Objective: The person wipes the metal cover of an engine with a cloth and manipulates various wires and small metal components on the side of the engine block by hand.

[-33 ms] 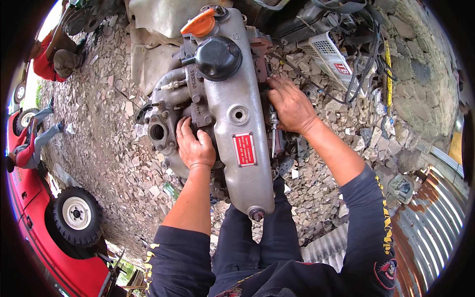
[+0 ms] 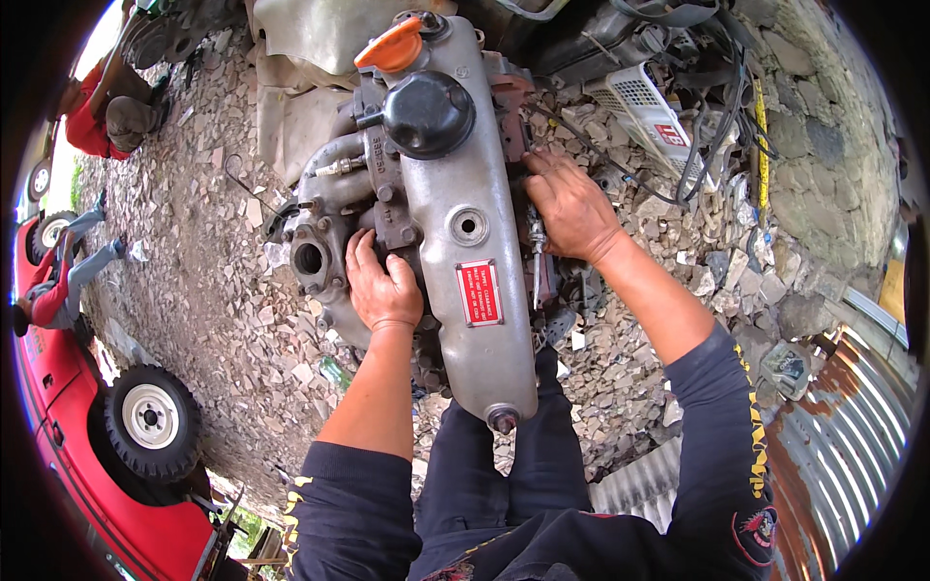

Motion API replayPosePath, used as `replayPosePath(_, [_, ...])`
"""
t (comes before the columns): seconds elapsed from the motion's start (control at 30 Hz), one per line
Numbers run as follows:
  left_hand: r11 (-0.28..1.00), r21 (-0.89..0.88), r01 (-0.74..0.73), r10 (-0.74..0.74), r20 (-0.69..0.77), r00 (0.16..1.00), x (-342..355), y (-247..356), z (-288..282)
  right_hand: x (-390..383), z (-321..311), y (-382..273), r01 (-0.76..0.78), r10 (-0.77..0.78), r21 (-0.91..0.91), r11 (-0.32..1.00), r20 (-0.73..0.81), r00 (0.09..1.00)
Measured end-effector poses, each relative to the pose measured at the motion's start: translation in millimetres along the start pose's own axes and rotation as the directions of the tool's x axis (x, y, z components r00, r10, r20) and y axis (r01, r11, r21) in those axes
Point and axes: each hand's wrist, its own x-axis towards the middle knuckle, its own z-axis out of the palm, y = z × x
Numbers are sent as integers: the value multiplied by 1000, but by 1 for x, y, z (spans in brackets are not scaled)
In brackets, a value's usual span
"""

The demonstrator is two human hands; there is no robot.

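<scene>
A grey engine (image 2: 450,363) stands before me, with a long metal valve cover, a red label plate (image 2: 477,293), a black round cap (image 2: 428,114) and an orange cap (image 2: 389,48) on top. My left hand (image 2: 383,288) grips the engine's left side at the rusty manifold (image 2: 341,208), its thumb apart from the fingers. On the opposite side, my right hand (image 2: 567,208) is curled against the engine block, beside a spark plug (image 2: 537,232); its fingertips are partly hidden. A flanged round port (image 2: 308,259) faces up left of my left hand.
Broken stone and tile (image 2: 228,320) cover the ground. A white plastic crate (image 2: 644,116) and black cables (image 2: 722,126) lie at the right, near a stone wall (image 2: 823,107). Rusty corrugated sheet (image 2: 838,426) is lower right. At left are a red vehicle (image 2: 107,426) and two people.
</scene>
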Motion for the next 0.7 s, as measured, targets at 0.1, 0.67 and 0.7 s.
replayPosePath(0.1, [1000,-3,6,-6,7,1000,0,1,-1,3,-3,1,3,-3,3,1000,-3,1000])
replayPosePath(0.67, [1000,7,7,-7,1,1000,0,0,-1,4,1,-3,-63,75,125,990,-95,993])
replayPosePath(0.7, [1000,10,4,-4,3,1000,-1,0,-1,5,-1,-4,-66,77,144,987,-71,995])
